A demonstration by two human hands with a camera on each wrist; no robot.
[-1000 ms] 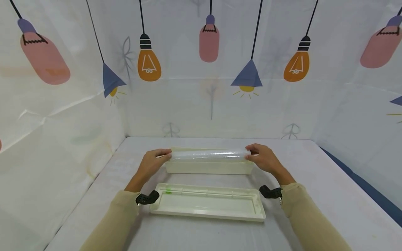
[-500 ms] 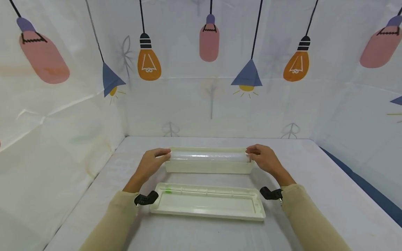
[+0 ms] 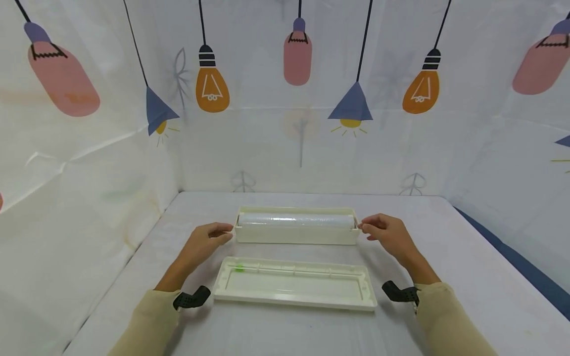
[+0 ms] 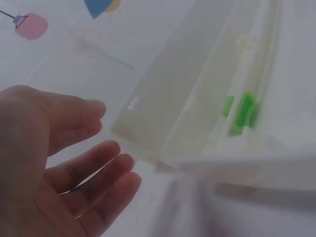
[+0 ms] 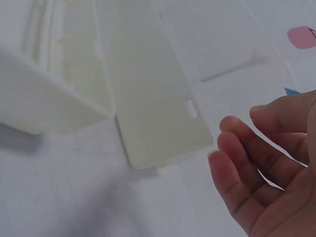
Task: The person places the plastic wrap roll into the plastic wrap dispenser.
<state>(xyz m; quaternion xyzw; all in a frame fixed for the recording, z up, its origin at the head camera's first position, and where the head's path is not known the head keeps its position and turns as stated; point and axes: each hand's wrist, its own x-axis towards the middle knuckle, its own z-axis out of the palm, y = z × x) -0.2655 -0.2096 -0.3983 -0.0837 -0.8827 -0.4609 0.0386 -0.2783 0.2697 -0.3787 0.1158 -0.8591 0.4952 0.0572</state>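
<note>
A shiny roll of what looks like plastic wrap (image 3: 296,220) lies inside a long cream box (image 3: 296,236). To the left of the box is my left hand (image 3: 199,249), its fingers loosely bent and holding nothing. My right hand (image 3: 394,240) is at the box's right end, fingers also relaxed, with the tips close to the corner. Both wrist views show gaps between the fingertips and the plastic. A cream lid (image 3: 294,288) lies in front of the box, inner side up. A small green clip-like piece (image 4: 244,113) sits on its rail.
A white cloth covers the table (image 3: 285,333). Behind it rises a white sheet wall (image 3: 262,148) with printed lamps and bulbs. Another sheet wall (image 3: 89,198) stands along the left edge. A blue strip (image 3: 512,252) shows at the right edge.
The roll came down from above the box and settled inside it. Both hands let go of its ends and moved outward, toward me. The lid stayed in place.
</note>
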